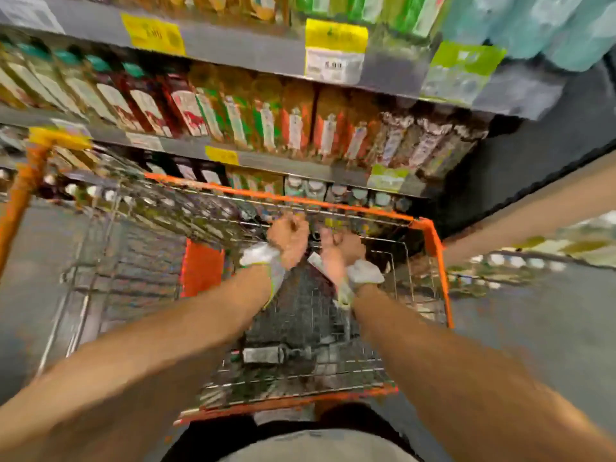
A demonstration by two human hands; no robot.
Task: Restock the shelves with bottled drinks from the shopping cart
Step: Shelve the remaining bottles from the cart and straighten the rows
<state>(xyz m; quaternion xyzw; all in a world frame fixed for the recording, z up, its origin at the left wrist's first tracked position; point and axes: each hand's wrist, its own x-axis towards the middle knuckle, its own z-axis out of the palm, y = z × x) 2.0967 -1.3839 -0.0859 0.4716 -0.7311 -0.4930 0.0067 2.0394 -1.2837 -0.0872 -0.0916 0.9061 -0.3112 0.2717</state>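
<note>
Store aisle, head view, heavy motion blur. Shelves (266, 160) ahead are packed with bottled drinks. Cart (433, 240) sits between person and shelves. Left hand (288, 235) and right hand (340, 250) both reach deep to cart's far end, close together, fingers curled; cannot tell whether they grip anything. One bottle (265, 355) seems to lie on cart floor, near end. Risk: a grab at full reach could slip and drop a bottle onto the wire.
</note>
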